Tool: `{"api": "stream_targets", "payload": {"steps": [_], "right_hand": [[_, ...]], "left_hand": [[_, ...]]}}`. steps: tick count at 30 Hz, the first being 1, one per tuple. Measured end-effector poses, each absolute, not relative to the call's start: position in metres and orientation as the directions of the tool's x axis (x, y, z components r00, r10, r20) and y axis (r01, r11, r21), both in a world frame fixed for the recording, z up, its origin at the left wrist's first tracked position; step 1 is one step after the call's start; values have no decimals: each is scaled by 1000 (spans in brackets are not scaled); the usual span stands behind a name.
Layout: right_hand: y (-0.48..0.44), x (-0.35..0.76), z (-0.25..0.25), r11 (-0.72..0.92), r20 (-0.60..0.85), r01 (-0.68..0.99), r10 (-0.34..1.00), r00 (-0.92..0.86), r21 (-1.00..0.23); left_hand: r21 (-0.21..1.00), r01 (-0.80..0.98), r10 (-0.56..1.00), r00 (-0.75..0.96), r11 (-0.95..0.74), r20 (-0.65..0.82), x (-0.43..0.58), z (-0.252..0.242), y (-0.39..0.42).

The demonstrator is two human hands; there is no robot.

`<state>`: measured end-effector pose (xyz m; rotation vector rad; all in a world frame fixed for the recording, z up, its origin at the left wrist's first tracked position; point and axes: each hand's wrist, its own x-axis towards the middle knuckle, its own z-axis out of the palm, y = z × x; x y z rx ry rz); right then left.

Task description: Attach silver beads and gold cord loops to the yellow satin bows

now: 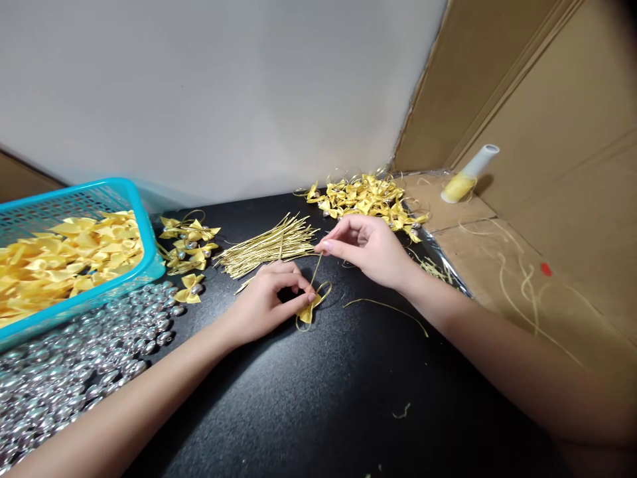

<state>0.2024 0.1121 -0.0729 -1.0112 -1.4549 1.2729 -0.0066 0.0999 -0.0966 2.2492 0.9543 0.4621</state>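
Observation:
Over the middle of the black table [298, 398], my left hand [271, 295] pinches a small yellow ribbon bow [307, 315], its thumb and forefinger covering the bow's centre. A loop of gold cord [327, 290] curves out beside the bow. Above and to the right, my right hand [365, 249] is closed in a pinch on the upper end of a thin gold cord [316, 269], which runs taut down to the bow. Just behind my hands lies a bundle of cut gold cords [271, 245].
On the left, a blue basket [158, 265] holds yellow bows, with many silver beads [74, 378] before it. Several beaded bows [192, 249] lie beside it. A pile of corded bows [368, 199] sits at the back. A thread spool [468, 176] stands on cardboard at right.

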Motion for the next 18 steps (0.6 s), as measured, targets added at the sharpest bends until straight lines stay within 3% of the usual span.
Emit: {"api": "stream_targets", "payload": {"steps": [18], "right_hand": [[115, 209, -64, 125, 125, -12, 974, -187, -992]], "left_hand": [[598, 507, 683, 724, -621, 96, -9, -98, 92]]}}
